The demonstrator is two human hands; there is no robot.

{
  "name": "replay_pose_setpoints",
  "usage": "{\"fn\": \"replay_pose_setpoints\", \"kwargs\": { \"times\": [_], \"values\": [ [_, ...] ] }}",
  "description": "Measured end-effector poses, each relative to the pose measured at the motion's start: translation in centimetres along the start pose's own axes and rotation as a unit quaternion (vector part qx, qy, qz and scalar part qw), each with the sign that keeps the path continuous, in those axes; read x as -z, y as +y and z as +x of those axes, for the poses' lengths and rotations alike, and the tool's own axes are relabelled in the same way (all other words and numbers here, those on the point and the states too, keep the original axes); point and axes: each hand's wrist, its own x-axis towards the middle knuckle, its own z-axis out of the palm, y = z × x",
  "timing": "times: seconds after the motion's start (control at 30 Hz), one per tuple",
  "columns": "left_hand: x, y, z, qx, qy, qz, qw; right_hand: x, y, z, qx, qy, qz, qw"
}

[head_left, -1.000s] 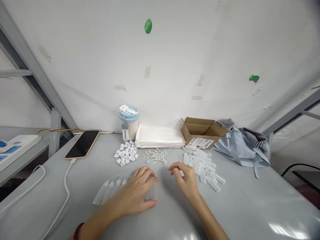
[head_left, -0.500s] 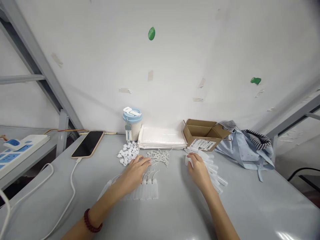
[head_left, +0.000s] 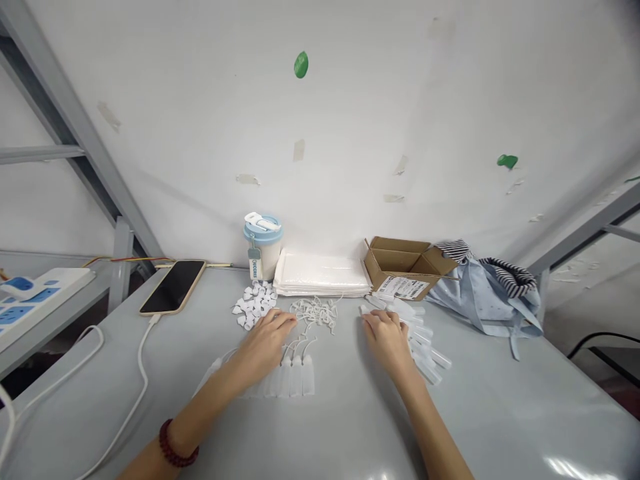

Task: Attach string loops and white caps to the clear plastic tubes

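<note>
Head view: tubes (head_left: 296, 380) lie rowed on the counter (head_left: 345, 427), lengthwise toward the wall (head_left: 350, 100), strings (head_left: 301, 347) foremost, some hidden by the left arm (head_left: 215, 403) — left hand (head_left: 269, 340) and right hand (head_left: 389, 339) curled, grip impossible to tell.

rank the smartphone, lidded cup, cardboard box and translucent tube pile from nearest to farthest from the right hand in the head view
1. Translucent tube pile: at the right hand, mostly on its right
2. Cardboard box: just beyond the pile
3. Lidded cup: left, by the wall
4. Smartphone: on the table's left side
</note>
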Motion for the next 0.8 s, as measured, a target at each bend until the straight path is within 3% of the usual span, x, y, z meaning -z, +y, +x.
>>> {"fn": "replay_pose_setpoints", "kwargs": {
  "times": [0.13,0.3,0.4,0.8],
  "values": [
    [0.9,0.4,-0.2,0.012,0.018,-0.031,0.999,-0.2,-0.4,-0.1,0.008,0.014,0.01,1.0],
    [1.7,0.9,-0.2,0.122,0.07,-0.17,0.975,-0.4,-0.5,0.0,0.008,0.029,0.052,0.998],
    [1.6,0.8,-0.1,0.154,0.094,-0.205,0.962,-0.6,-0.5,0.0,-0.003,0.043,0.093,0.995],
    [1.8,2.3,-0.3,0.115,0.088,-0.213,0.966,0.6,-1.3,0.0,-0.037,0.087,0.273,0.957]
  ]
}}
